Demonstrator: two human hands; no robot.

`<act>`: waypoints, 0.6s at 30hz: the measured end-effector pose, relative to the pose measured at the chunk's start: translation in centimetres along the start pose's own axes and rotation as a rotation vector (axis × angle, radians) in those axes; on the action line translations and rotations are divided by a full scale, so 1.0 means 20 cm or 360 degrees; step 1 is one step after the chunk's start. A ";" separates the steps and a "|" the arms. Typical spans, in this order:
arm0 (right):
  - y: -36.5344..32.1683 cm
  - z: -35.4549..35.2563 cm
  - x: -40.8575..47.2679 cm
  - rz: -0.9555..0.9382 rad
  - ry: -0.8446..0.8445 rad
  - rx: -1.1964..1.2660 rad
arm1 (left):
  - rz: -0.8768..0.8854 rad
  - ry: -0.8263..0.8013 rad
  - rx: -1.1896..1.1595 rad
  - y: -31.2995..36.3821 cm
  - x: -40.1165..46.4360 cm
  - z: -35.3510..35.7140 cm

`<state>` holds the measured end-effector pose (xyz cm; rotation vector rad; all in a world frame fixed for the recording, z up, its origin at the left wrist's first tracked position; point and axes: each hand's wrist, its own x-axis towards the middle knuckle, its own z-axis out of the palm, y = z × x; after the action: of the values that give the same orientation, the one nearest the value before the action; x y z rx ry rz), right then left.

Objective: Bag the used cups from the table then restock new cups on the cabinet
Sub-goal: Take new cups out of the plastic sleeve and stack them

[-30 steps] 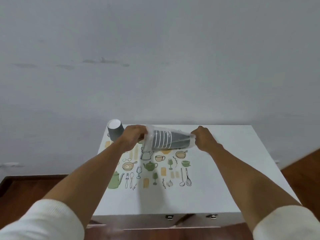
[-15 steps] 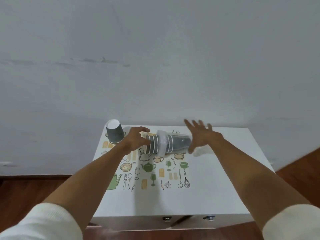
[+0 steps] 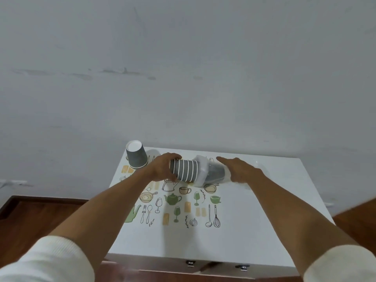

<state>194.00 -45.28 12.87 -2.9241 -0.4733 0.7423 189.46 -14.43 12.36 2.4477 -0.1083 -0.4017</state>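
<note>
A stack of grey paper cups with white rims (image 3: 185,169) lies sideways above the white cabinet top (image 3: 254,220). My left hand (image 3: 162,169) grips the stack's wide end. A clear plastic sleeve (image 3: 211,173) is bunched over the narrow half of the stack. My right hand (image 3: 242,169) rests against the sleeve's end with fingers stretched out; whether it grips the plastic is unclear. One single grey cup (image 3: 136,154) stands upside down at the cabinet's far left corner.
The cabinet top carries a printed pattern of kitchenware (image 3: 175,202) in its left-middle part. A grey wall (image 3: 183,78) rises straight behind the cabinet. Dark wooden floor (image 3: 36,216) shows on both sides. Two metal fittings (image 3: 190,263) sit on the cabinet's near edge.
The plastic sleeve has slid off the wide end towards the narrow end, baring several cup rims. My right hand let go of the sleeve's tip, spread open, then came down onto the sleeve's end.
</note>
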 end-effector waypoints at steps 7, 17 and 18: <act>-0.19 0.06 0.11 -0.0260 -0.0001 -0.0004 | -0.0046 0.0014 0.0508 0.07 0.02 0.07; -0.22 0.15 0.11 -0.0461 0.0409 -0.0059 | 0.0012 0.0119 0.0571 0.06 0.01 0.10; -0.20 0.15 0.11 -0.0479 0.0462 -0.0078 | -0.0008 0.0102 0.0551 0.06 0.01 0.09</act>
<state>193.36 -40.75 9.88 -2.8400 -0.8798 0.2676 189.21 -16.49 11.72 2.7992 -0.1551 -0.3278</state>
